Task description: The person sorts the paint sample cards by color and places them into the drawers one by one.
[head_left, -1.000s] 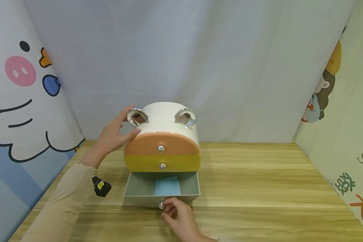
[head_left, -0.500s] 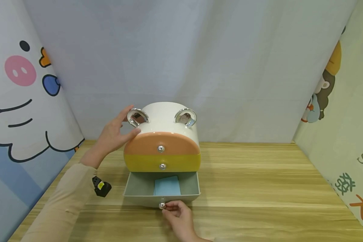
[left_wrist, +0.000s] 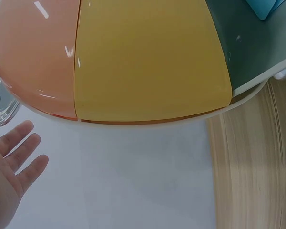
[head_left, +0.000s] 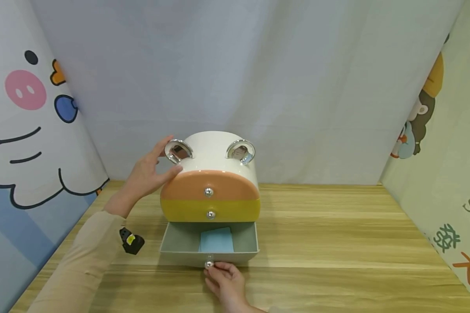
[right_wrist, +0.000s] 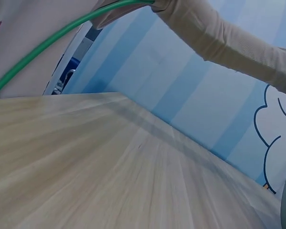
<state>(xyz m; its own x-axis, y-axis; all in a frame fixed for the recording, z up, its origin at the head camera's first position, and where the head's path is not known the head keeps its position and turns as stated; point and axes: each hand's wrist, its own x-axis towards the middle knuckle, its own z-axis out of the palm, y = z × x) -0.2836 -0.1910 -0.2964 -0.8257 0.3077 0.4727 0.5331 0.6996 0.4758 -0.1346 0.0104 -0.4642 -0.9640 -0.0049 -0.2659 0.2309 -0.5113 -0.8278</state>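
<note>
A small rounded cabinet (head_left: pixel 213 150) has a white top with two chrome ear-shaped loops. Its orange drawer (head_left: pixel 188 187) and yellow drawer (head_left: pixel 188 211) are closed, while the grey-green bottom drawer (head_left: pixel 172 241) is pulled out. Light blue paper-like squares (head_left: pixel 216 240) lie inside it. My left hand (head_left: pixel 144 176) rests on the cabinet's upper left with the thumb on top near the left loop (head_left: pixel 178 151); the left wrist view shows several straight, spread fingers (left_wrist: pixel 26 152). My right hand (head_left: pixel 231 287) pinches the bottom drawer's silver knob (head_left: pixel 209 264); the right wrist view hides this grip.
A black block-like object with a yellow mark (head_left: pixel 131 241) sits on the wooden table (head_left: pixel 337 243) beside the left sleeve. Cartoon-printed panels (head_left: pixel 25 152) flank the table, and a pale curtain (head_left: pixel 297 87) hangs behind. A green cable (right_wrist: pixel 62 38) crosses the right wrist view.
My right hand has shifted slightly left and down, its thumb now tucked under the knob. The left hand, the cabinet and the pulled-out drawer look almost unmoved.
</note>
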